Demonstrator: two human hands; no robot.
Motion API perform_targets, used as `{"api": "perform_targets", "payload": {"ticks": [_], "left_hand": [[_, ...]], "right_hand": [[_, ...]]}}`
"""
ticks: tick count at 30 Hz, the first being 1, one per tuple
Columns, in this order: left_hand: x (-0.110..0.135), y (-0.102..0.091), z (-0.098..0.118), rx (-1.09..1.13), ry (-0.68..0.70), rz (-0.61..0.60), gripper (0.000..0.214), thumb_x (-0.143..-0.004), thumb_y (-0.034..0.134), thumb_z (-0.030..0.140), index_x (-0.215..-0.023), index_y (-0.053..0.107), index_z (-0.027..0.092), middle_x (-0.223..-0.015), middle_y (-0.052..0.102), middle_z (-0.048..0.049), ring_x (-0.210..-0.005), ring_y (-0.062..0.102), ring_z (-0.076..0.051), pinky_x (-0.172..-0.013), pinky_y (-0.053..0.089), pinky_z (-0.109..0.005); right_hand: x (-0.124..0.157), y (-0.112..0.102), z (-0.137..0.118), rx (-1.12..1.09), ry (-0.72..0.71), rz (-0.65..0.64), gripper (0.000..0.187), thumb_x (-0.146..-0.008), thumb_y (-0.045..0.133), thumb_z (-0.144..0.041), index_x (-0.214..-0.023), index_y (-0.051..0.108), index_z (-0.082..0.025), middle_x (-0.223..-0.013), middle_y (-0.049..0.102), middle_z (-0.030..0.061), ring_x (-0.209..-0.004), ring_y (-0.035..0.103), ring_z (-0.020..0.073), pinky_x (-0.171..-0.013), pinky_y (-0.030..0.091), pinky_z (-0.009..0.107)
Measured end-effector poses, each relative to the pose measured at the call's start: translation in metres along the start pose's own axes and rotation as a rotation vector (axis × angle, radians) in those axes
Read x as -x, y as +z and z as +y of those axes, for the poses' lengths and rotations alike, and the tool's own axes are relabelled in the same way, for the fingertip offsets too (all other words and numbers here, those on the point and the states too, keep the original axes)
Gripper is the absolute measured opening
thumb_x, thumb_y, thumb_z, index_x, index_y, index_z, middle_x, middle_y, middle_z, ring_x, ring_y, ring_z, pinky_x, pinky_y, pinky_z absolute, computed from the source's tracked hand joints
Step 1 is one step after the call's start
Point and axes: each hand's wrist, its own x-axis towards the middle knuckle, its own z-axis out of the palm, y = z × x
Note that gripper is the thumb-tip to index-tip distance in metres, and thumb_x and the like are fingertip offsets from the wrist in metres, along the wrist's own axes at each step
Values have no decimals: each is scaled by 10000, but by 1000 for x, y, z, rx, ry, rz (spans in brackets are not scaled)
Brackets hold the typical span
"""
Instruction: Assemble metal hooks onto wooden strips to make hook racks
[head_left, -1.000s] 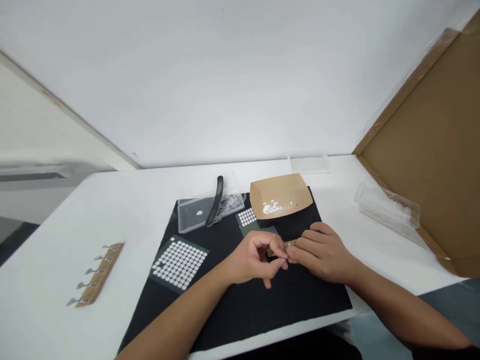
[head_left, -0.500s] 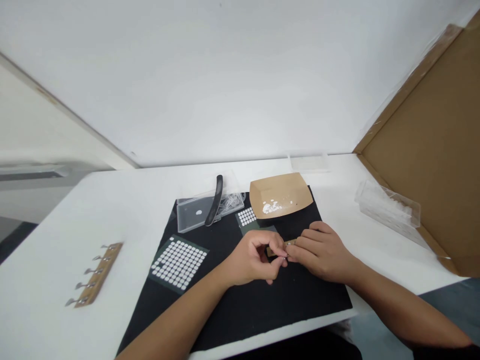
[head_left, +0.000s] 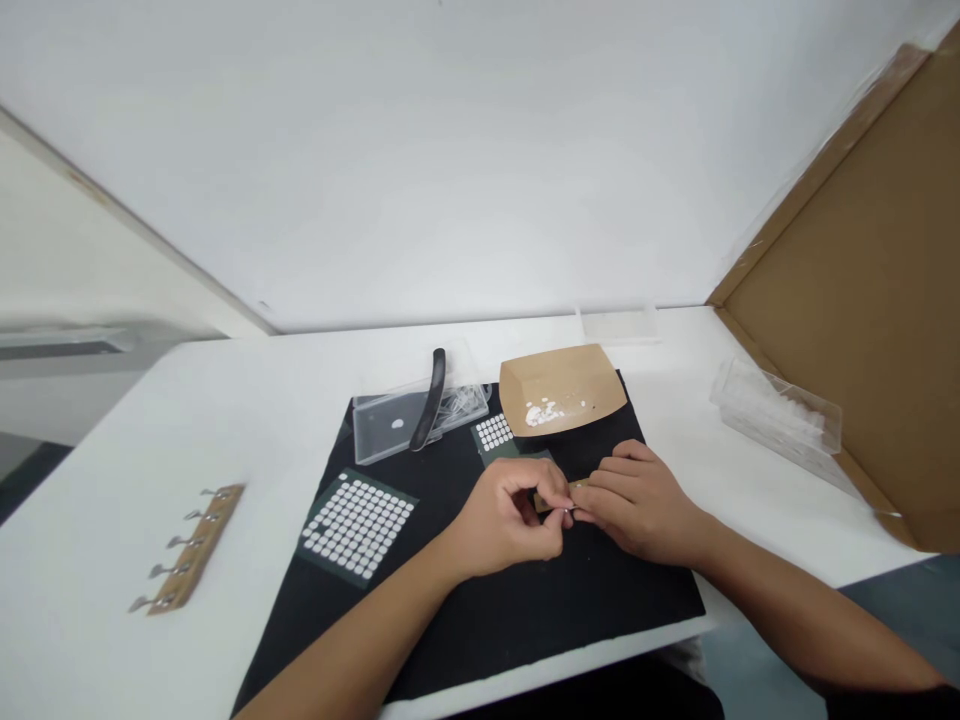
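Observation:
My left hand [head_left: 510, 512] is closed in a pinch, thumb and forefinger meeting on a tiny shiny piece too small to name. Its fingertips touch those of my right hand [head_left: 641, 505], which is closed over a short wooden strip [head_left: 550, 500] just above the black mat [head_left: 525, 620]. Only part of the strip shows between and behind the fingers. On the white table at the left lies another wooden strip [head_left: 199, 555] with several metal pieces sticking out of one side.
A brown paper tray [head_left: 555, 370] with small white bits stands behind my hands. Left of it are a clear plastic case [head_left: 375, 440], a curved black file [head_left: 429, 400] and sheets of white dots [head_left: 360, 525]. A clear box [head_left: 780, 410] sits right, near a cardboard wall [head_left: 855, 300].
Both hands have shifted very slightly up, and the lower fingers of my left hand have tucked in. The pinch stays at the wooden strip.

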Motion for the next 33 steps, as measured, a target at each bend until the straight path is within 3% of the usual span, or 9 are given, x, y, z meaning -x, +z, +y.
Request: {"api": "perform_targets", "payload": {"ticks": [6,14,26,29,33], "left_hand": [[2,1,0,26,-18,4,189,-725,689,-62,-777,694,119,-792,724,-53,-653,732,-153,-474,558,-175],[6,-2,-4,140,-144,-33,131,-788,726,-1,-847,716,116,-816,709,-60,-635,710,-153,-411,616,-213],[5,-6,-4,167,-246,-29,149,-896,818,228,-916,732,109,-908,739,-99,-746,766,-201,-421,657,-230],[4,-7,-4,62,-181,-9,158,-923,807,249,-972,785,100,-900,747,-102,-702,755,-178,-431,660,-225],[1,-5,-3,-253,99,104,112,-959,777,197,-1010,839,118,-924,756,-95,-595,713,-101,-418,596,-145]], "right_hand": [[-1,0,0,-93,19,-2,165,-1127,544,-227,-1012,655,-186,-812,744,5,-715,596,156,-770,362,353],[0,1,0,-207,55,-15,185,-1139,509,-242,-1038,654,-188,-828,734,11,-729,600,159,-789,369,347],[1,1,2,-369,143,-33,255,-1159,463,-288,-1045,673,-199,-800,691,2,-711,578,158,-778,369,340],[2,1,5,-299,133,-13,230,-1150,478,-268,-1054,671,-189,-795,679,6,-708,571,161,-773,371,340],[3,2,7,-181,132,16,169,-1128,522,-231,-1045,660,-180,-790,675,9,-706,562,165,-756,359,338]]}}
